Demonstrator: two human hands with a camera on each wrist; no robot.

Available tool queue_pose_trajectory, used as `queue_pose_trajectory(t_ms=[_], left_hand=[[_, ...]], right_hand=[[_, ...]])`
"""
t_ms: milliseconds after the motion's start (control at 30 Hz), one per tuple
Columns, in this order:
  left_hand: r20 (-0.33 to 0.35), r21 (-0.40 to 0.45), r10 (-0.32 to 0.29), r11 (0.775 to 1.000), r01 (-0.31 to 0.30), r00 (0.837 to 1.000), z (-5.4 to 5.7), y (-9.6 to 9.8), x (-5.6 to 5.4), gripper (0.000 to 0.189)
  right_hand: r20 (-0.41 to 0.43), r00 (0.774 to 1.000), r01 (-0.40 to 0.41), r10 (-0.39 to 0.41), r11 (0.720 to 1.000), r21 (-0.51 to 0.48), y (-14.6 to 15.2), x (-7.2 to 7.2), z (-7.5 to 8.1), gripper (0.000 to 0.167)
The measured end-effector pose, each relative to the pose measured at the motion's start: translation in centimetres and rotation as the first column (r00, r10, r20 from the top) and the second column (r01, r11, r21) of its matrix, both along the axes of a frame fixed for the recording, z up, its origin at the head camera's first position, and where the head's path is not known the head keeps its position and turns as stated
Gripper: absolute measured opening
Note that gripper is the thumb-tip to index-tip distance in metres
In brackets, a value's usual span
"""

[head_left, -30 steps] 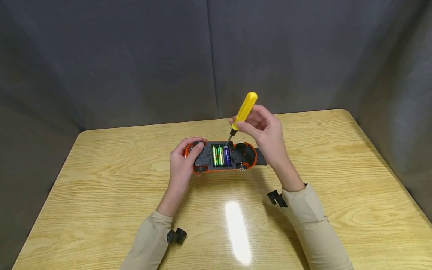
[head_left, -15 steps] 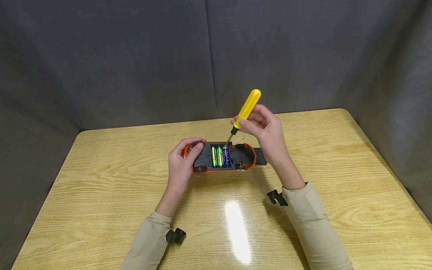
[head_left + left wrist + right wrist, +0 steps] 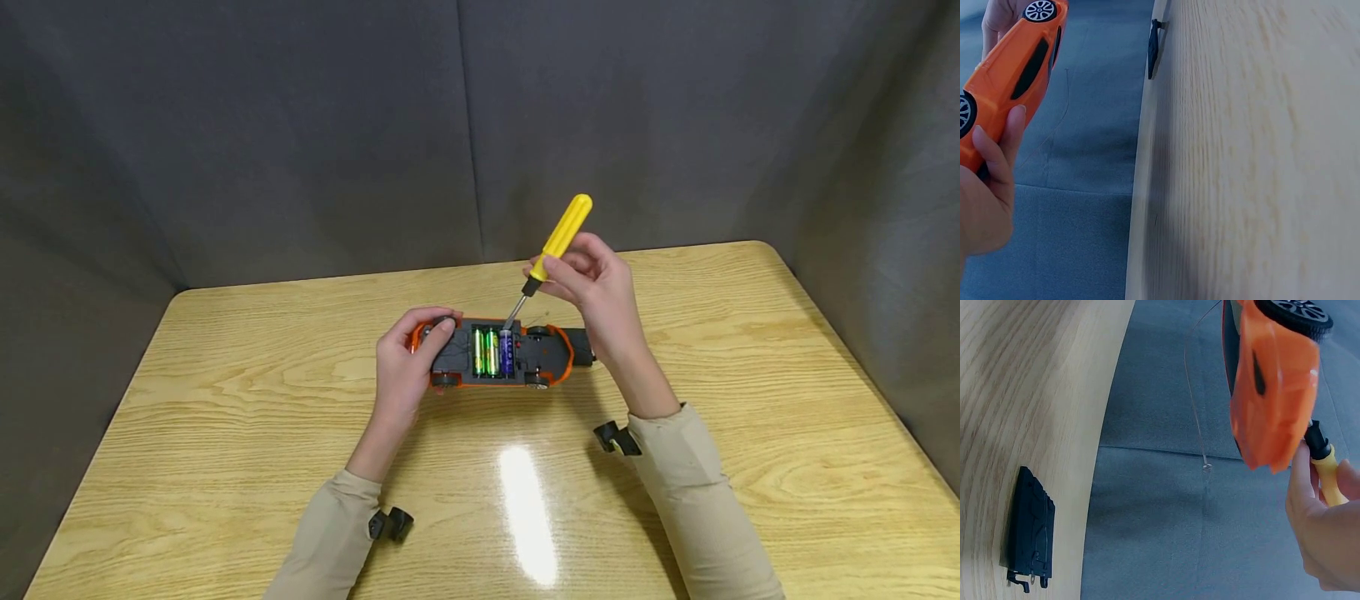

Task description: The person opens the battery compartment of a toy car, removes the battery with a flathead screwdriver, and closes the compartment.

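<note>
An orange toy car point(image 3: 450, 354) is turned underside up, held above the table, its left end gripped by my left hand point(image 3: 408, 354) with the thumb over the black base. In its open battery bay lie two green batteries point(image 3: 485, 352) and one purple battery point(image 3: 507, 353). My right hand point(image 3: 603, 287) pinches a yellow-handled screwdriver point(image 3: 564, 237), tilted to the upper right. The screwdriver's tip meets the top end of the purple battery; exact contact is too small to tell. The car's orange side point(image 3: 1019, 72) fills the upper left of the left wrist view.
A black battery cover point(image 3: 1032, 528) lies on the table, partly hidden behind the car's right end in the head view. A thin wire point(image 3: 1192, 394) hangs from the car. Dark curtains point(image 3: 322, 142) stand behind the wooden table point(image 3: 262, 467).
The screwdriver handle has tilted and shifted right with my right hand, its tip staying near the purple battery. The car has moved only slightly in my left hand.
</note>
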State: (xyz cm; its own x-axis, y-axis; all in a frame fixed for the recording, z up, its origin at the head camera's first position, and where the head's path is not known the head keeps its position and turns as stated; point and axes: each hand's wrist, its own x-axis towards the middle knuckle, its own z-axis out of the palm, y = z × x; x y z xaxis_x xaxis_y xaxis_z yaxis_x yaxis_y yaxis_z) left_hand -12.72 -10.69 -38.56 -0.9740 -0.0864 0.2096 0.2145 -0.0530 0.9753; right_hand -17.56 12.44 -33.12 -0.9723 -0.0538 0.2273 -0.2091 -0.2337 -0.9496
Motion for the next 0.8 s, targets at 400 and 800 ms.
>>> queue_pose_trajectory(t_ms=[400,800], left_hand=[[-0.052,0.008,-0.025,1.000,0.025,0.998,-0.19,0.09,-0.04,0.019],[-0.029,0.004,-0.020,1.000,0.020,0.999,-0.07,0.18,0.05,0.020]], right_hand=[[0.079,0.997,0.015,-0.012,0.999,-0.034,0.38,-0.40,-0.33,0.017],[0.128,0.991,0.037,-0.025,0.995,-0.091,0.57,-0.46,-0.23,0.015]])
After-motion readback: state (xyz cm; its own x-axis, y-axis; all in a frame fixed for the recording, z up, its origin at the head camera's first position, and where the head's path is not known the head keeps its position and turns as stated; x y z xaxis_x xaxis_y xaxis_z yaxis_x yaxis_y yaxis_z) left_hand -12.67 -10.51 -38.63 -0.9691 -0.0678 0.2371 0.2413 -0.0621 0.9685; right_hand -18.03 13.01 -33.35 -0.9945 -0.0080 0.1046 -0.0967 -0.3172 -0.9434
